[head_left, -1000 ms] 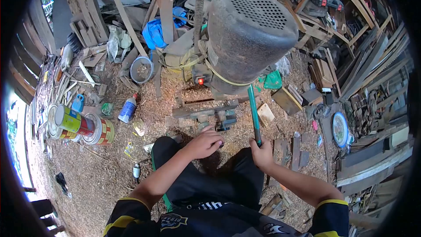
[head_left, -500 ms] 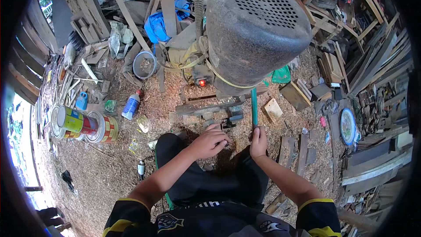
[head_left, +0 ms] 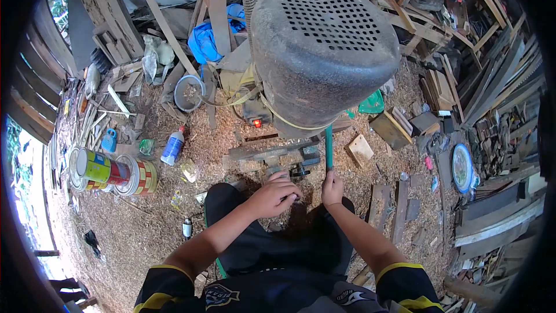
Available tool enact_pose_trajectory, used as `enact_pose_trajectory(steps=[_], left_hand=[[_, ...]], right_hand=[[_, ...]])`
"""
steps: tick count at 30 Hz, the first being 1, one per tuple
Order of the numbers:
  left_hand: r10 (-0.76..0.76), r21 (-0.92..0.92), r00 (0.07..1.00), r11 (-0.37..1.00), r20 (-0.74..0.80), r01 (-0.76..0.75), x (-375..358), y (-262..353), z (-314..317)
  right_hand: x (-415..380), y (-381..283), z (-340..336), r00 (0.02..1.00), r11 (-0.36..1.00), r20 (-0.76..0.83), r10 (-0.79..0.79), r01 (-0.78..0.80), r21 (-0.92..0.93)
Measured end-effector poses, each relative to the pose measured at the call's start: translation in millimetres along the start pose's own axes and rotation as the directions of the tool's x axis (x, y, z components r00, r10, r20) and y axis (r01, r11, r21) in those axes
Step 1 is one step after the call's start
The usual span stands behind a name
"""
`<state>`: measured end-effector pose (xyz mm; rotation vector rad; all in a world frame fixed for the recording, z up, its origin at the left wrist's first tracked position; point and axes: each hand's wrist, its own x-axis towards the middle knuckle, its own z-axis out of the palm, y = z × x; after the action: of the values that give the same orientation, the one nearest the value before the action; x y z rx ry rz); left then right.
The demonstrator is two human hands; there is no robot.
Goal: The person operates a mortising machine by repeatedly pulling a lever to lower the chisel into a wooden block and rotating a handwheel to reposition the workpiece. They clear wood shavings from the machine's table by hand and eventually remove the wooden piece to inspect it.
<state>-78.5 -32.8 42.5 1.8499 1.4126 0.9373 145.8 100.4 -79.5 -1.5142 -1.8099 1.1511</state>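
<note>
A large dark machine head point(head_left: 324, 58) with a perforated top fills the upper middle of the view. My right hand point(head_left: 332, 190) is wrapped round the lower end of a green lever point(head_left: 329, 148) that comes down from beneath it. My left hand point(head_left: 273, 195) is closed low at the machine's front, with its fingers curled; what lies in them is hidden. Just beyond its fingertips is a black knob point(head_left: 299, 171), in front of the machine's dusty bed point(head_left: 272, 150). A red switch point(head_left: 258, 123) glows below the machine head.
Wood shavings cover the floor. Paint cans point(head_left: 136, 175), a blue-and-white bottle point(head_left: 172, 147) and a bucket point(head_left: 189, 93) are at left. A wood block point(head_left: 360, 149), boards point(head_left: 399, 211) and a round plate-like item point(head_left: 461, 168) are at right. Scrap timber is stacked around.
The machine head and green lever appear farther left and slightly lower in view, and the coil spring is more hidden. My right hand has shifted left with the lever; my left hand stays nearly in place.
</note>
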Motion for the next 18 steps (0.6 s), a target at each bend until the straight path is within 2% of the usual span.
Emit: enact_pose_trajectory(steps=[2,7,11,13,18], left_hand=[[-0.001,0.001,1.000,1.000,0.001,0.001,0,1,0],[-0.011,0.005,1.000,1.000,0.012,0.011,1,0,0],[-0.023,-0.003,0.999,1.000,0.023,0.023,1,4,-1],[-0.031,-0.004,0.999,1.000,0.024,0.031,2,7,-2],[-0.040,-0.006,0.999,0.999,0.017,0.040,3,11,-1]], right_hand=[[2,3,3,1.000,0.999,0.006,0.014,-0.014,0.038],[9,-8,15,0.989,0.995,-0.113,-0.092,0.087,-0.052],[23,8,32,0.981,0.994,-0.160,-0.108,0.110,0.007],[27,7,40,0.942,0.976,-0.257,-0.218,0.216,-0.037],[31,16,43,0.965,0.986,-0.201,-0.167,0.165,-0.025]])
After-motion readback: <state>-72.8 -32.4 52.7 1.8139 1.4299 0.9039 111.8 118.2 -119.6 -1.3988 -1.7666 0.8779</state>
